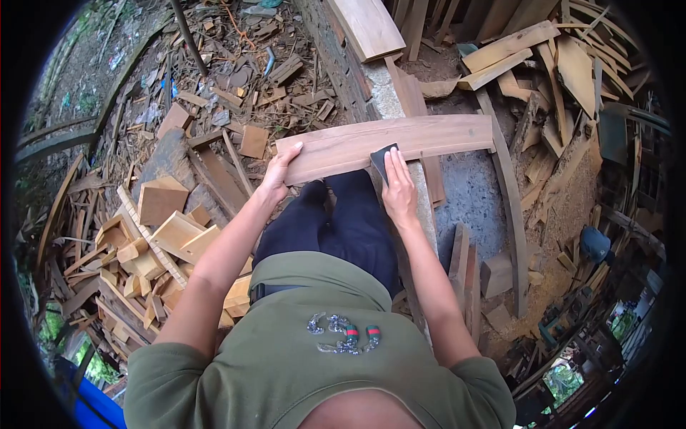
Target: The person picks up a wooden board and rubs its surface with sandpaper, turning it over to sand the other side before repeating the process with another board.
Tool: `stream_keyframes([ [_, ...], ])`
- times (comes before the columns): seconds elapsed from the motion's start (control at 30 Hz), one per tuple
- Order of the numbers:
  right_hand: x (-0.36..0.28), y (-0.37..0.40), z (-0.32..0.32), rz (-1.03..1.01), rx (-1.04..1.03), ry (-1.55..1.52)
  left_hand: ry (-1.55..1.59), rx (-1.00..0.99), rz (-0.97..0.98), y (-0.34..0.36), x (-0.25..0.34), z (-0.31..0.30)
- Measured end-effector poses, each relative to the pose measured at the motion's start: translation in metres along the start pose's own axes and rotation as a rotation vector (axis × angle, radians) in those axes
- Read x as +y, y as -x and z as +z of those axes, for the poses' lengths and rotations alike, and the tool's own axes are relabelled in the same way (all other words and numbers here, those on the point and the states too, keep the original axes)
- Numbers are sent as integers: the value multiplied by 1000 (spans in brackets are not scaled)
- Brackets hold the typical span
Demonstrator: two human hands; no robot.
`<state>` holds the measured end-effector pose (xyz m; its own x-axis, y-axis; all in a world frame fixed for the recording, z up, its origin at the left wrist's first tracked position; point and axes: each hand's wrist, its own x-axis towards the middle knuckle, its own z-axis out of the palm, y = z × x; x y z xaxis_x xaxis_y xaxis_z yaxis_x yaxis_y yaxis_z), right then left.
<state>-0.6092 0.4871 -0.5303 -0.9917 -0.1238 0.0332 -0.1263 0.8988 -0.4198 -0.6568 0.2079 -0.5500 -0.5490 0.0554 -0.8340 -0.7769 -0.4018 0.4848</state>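
A smooth, light brown wooden board (pixel 436 134) lies across in front of my knees, its right part above a low wall. My left hand (pixel 281 170) grips the board's left end, with the thumb on top and the other fingers hidden beneath. Under the fingers of my right hand (pixel 399 189) is a dark, flat piece of sandpaper (pixel 379 161), pressed on the board's near edge, right of its middle. The underside of the sandpaper is hidden.
A concrete-topped wall (pixel 386 91) runs under the board, with another plank (pixel 366 27) on its far part. Wood offcuts (pixel 163 201) pile up at the left. A long curved plank (pixel 511 214) stands at the right, near scrap slabs (pixel 575 68) and sawdust (pixel 564 204).
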Motion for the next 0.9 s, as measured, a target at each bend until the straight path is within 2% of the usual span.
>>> stream_keyframes([
  [0.1,58,-3,-10,113,65,78,20,-18,-13,1,0,2],
  [0.17,99,-13,-13,397,151,69,40,-27,-11,2,0,3],
  [0.23,94,-25,-15,546,184,98,8,-25,16,3,1,2],
  [0.3,73,-18,2,429,225,92,13,-36,5,-1,0,-1],
  [0.33,51,-17,-2,399,174,-25,24,-42,-7,-3,-2,-3],
  [0.37,39,-6,4,229,161,39,26,-52,-10,-4,-4,-3],
  [0.43,37,1,-5,98,76,77,23,-35,-2,-6,-5,-4],
  [0.5,72,-3,-18,184,100,171,19,-52,-7,-8,-6,-5],
  [0.53,101,-5,-14,280,155,185,13,-62,-9,-8,-6,-7],
  [0.63,117,-20,-26,587,179,168,-7,-72,-5,-9,-7,-12],
  [0.7,98,-9,-10,443,187,137,-13,-83,2,-12,-4,-8],
  [0.77,67,6,-2,199,133,166,13,-30,19,-7,2,-3],
  [0.83,75,10,-9,89,54,220,13,-21,2,-8,4,-4],
  [0.9,112,0,-19,202,126,220,13,-42,-8,-10,2,-7],
])
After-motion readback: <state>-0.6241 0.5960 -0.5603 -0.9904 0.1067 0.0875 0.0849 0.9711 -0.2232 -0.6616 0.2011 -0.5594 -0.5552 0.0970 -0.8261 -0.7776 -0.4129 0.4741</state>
